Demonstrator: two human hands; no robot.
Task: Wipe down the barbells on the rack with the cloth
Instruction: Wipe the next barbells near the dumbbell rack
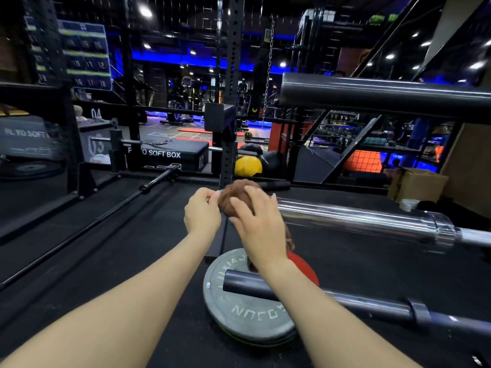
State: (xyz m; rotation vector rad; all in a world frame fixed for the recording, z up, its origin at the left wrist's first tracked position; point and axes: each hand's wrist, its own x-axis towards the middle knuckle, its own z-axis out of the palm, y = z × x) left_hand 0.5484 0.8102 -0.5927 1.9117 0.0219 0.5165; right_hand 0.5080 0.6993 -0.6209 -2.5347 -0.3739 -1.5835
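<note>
Across the black gym floor, at about twelve o'clock, stands a perforated rack upright, with a black soft box behind it at eleven o'clock and a yellow ball just to its right. Three barbells reach in from three o'clock. The top barbell is a dark sleeve at one to two o'clock; the chrome barbell lies at three o'clock with its end at the picture's middle; the dark barbell sits lowest, at five o'clock. Another thin bar slants across the floor at ten o'clock. Below the middle, at six o'clock, a grey weight plate lies flat under the dark barbell's end, with a red plate showing at its right edge. A cardboard box stands at three o'clock, beyond the chrome barbell. At the centre, the brown cloth is bunched over the chrome barbell's end. The right hand covers it, fingers curled round the cloth. The left hand, just beside it at nine o'clock, pinches the cloth's left edge between thumb and fingers.
</note>
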